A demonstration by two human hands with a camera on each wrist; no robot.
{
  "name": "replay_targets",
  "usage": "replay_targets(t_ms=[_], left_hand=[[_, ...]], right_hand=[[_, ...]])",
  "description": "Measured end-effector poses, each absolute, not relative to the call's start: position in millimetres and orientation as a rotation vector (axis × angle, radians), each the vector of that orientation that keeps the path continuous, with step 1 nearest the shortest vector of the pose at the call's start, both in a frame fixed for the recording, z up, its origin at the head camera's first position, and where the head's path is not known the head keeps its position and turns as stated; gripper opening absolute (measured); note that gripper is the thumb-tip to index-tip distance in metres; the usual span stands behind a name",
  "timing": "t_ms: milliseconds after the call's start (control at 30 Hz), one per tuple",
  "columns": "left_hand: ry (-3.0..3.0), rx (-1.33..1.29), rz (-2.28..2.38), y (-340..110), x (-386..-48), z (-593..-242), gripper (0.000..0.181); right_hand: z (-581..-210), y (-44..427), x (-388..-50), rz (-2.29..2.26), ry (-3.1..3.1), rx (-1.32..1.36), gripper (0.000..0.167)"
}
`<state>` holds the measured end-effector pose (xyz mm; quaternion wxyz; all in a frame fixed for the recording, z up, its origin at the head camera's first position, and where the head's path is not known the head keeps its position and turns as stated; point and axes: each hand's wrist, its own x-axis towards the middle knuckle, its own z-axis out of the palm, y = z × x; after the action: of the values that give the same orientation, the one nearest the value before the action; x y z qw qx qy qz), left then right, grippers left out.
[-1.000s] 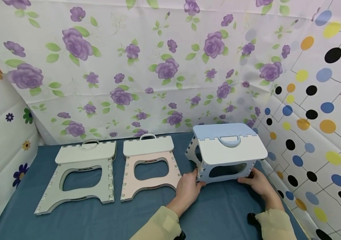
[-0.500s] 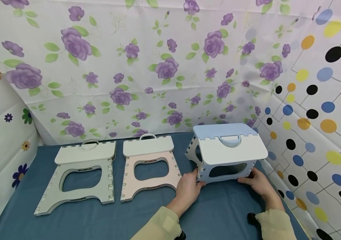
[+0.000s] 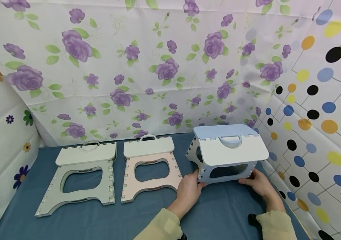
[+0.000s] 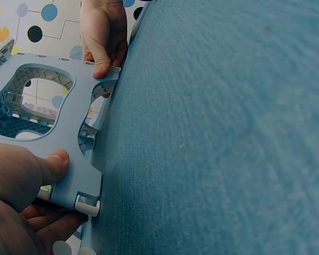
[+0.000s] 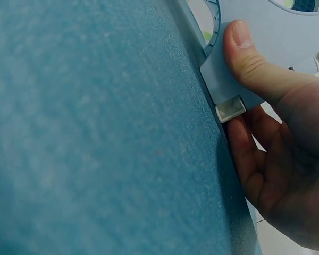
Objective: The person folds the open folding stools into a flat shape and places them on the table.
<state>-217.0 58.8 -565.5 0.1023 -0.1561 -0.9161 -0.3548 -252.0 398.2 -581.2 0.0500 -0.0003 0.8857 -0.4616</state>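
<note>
An unfolded step stool (image 3: 233, 153), blue with a half-white top and a blue carry handle, stands upright at the right of the cloth. My left hand (image 3: 188, 190) grips the lower left corner of its front leg panel. In the left wrist view that thumb lies on the panel's face and the fingers go behind its edge. At the opposite lower corner my right hand (image 3: 258, 185) pinches the panel; the right wrist view has the thumb on the blue leg (image 5: 236, 64) and the fingers curled behind. The stool's feet touch or nearly touch the cloth.
A folded pink-and-white stool (image 3: 150, 170) lies just left of my left hand. Farther left is a folded grey-green stool (image 3: 83, 180). Blue cloth (image 3: 98, 223) covers the surface. A floral sheet (image 3: 146, 66) hangs behind, and a dotted sheet (image 3: 317, 133) stands close on the right.
</note>
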Motion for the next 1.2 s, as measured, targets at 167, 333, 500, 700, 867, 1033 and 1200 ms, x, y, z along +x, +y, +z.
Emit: replay_targets(t_ms=[167,333,500,700,867,1033,1200], left_hand=[[-2.705,-0.457,-1.04,59.0,-216.3,-564.9,0.048],[-2.705,-0.46,-1.033,58.7,-215.4,-565.6,0.046],[-2.703,-0.462,-1.033,58.8,-215.8,-565.8,0.044],[-2.713,-0.457,-1.04,58.6,-216.2,-564.3,0.043],[-2.711,-0.463,-1.035,58.6,-215.3,-564.4,0.042],[-2.717,-0.459,-1.028,58.9,-214.7,-563.7,0.042],[-2.719,-0.45,-1.035,59.2,-214.9,-563.2,0.043]], right_hand=[[-580.1,397.6,-252.0,-1.392,2.7,0.017,0.056],[-580.4,399.4,-252.7,-1.387,2.697,0.004,0.052],[-581.7,398.6,-252.5,-1.391,2.697,0.01,0.051],[-584.0,397.8,-252.5,-1.404,2.704,0.012,0.053],[-581.1,395.7,-249.5,-1.415,2.697,0.01,0.054],[-578.4,394.2,-248.4,-1.429,2.684,0.007,0.053],[-577.1,393.8,-249.0,-1.447,2.675,-0.007,0.052]])
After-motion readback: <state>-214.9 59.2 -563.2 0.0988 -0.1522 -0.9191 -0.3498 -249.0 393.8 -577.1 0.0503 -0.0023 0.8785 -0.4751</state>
